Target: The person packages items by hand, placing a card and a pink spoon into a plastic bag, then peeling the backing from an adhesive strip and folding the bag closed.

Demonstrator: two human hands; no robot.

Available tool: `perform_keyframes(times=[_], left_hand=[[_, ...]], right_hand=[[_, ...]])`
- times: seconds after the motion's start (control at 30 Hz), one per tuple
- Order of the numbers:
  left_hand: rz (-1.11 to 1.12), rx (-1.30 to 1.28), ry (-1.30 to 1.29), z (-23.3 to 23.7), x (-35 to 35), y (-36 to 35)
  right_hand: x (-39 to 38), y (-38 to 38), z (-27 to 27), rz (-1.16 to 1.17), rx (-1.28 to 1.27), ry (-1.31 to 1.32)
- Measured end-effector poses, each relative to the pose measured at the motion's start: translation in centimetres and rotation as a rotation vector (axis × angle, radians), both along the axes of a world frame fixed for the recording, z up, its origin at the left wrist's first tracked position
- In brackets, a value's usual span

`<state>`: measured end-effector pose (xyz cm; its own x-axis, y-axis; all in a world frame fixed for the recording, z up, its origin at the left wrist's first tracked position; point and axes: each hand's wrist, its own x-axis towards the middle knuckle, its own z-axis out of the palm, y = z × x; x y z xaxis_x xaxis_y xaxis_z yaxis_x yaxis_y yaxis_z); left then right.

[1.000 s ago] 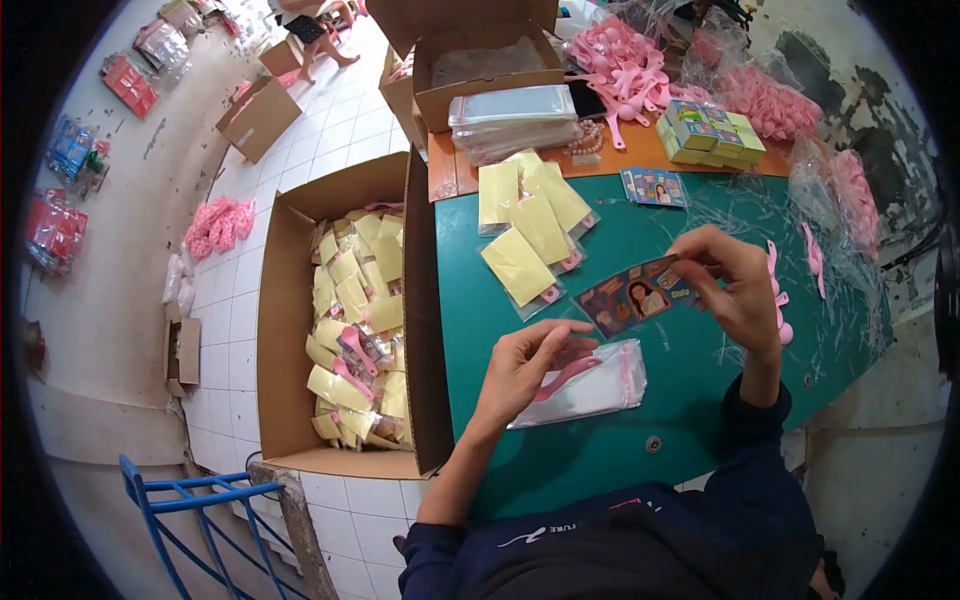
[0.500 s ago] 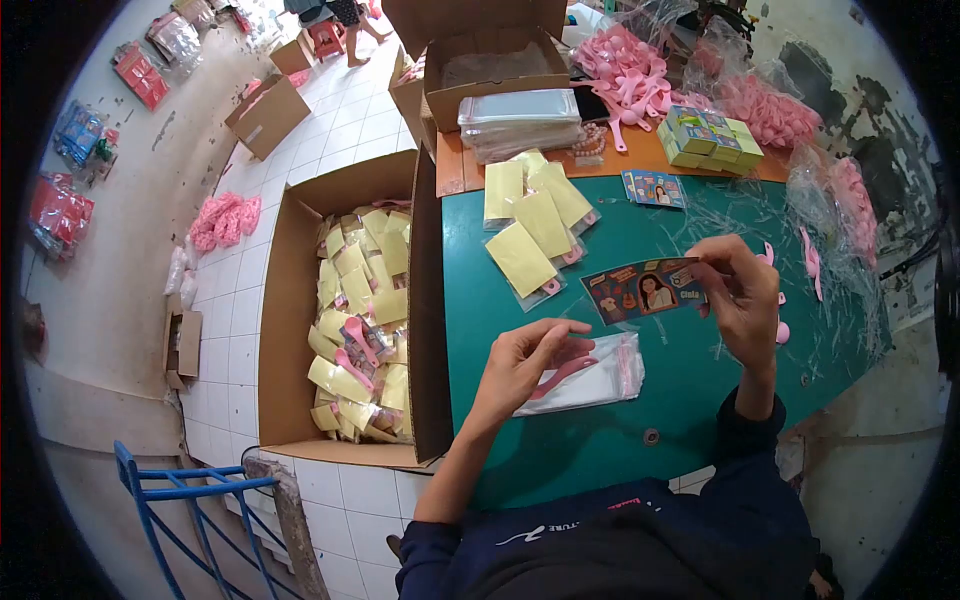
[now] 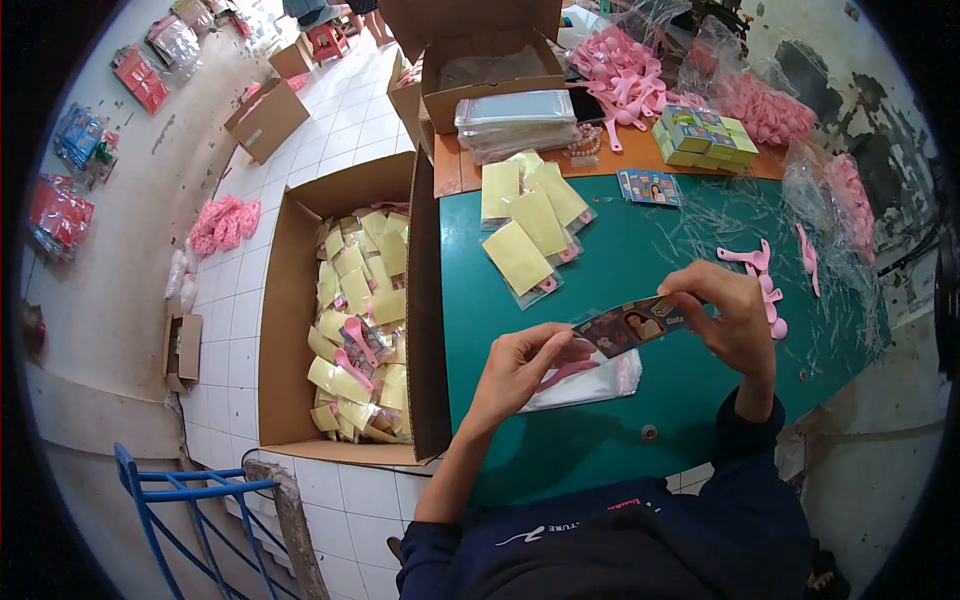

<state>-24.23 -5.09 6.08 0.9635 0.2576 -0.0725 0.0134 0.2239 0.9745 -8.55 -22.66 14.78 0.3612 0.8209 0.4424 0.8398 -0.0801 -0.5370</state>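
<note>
My right hand (image 3: 728,315) pinches one end of a dark printed card (image 3: 632,325) with a picture of a person on it. The card slopes down to the left, its far end close to the fingertips of my left hand (image 3: 525,368). Under the curled fingers of my left hand is a pink plastic spoon (image 3: 568,372), partly hidden and apparently gripped there. A stack of clear plastic bags (image 3: 600,388) lies on the green table (image 3: 560,455) beneath both hands. Several filled bags with pale yellow backs (image 3: 520,258) lie farther up the table.
Left of the table stands a deep cardboard box (image 3: 285,330) with many packed bags. Loose pink spoons (image 3: 765,280) lie to the right, near plastic scraps. Farther back are more cards (image 3: 650,188), yellow-green card stacks (image 3: 705,140), a bag pile (image 3: 515,120) and a spoon heap (image 3: 620,75).
My right hand has lowered the card and brought it left, so its end now reaches my left fingertips. My left hand has barely moved.
</note>
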Motion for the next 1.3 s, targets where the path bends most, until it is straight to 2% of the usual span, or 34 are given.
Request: perform_keyframes(times=[0.1, 0.2, 0.3, 0.4, 0.5, 0.6, 0.7, 0.83, 0.9, 1.03, 1.13, 1.3], left_hand=[[-0.046, 0.195, 0.032, 0.3, -0.1, 0.1], [-0.082, 0.264, -0.042, 0.0, 0.0, -0.4], [-0.062, 0.184, 0.001, 1.0, -0.1, -1.6], [-0.022, 0.614, 0.026, 0.2, -0.2, -1.7], [-0.018, 0.702, 0.171, 0.8, -0.5, -2.1], [-0.026, 0.724, 0.076, 0.3, -1.5, -1.3], [-0.193, 0.457, 0.067, -0.1, -3.4, 1.5], [-0.069, 0.186, -0.004, -2.1, -4.6, 1.8], [-0.072, 0.164, 0.022, -1.8, -4.7, 1.6], [-0.109, 0.154, 0.02, -1.6, -4.6, 0.8], [-0.123, 0.271, 0.007, -1.2, -4.6, 0.3], [-0.052, 0.216, -0.017, -2.1, -5.0, 0.4]], right_hand=[[-0.7, 0.3, -0.3, 0.02, -0.06, 0.067], [-1.2, 0.8, -0.3, 0.124, -0.208, 0.243], [-0.9, 1.7, -1.6, 0.258, -0.356, 0.229], [-1.2, 2.1, -2.9, 0.239, -0.267, 0.151], [-0.9, 2.0, -4.8, 0.367, -0.275, 0.231], [-1.1, 1.4, -4.3, 0.251, -0.35, 0.469], [0.5, -0.4, -6.5, 0.123, -0.291, 0.695], [-0.5, -0.6, -7.3, 0.124, -0.2, 0.983], [-1.6, -0.4, -6.3, 0.07, -0.224, 1.12], [-2.0, -1.4, -7.7, 0.038, -0.168, 1.072], [-2.4, -1.6, -8.3, 0.043, -0.145, 1.03], [-2.9, -1.4, -7.8, 0.065, -0.124, 1.029]])
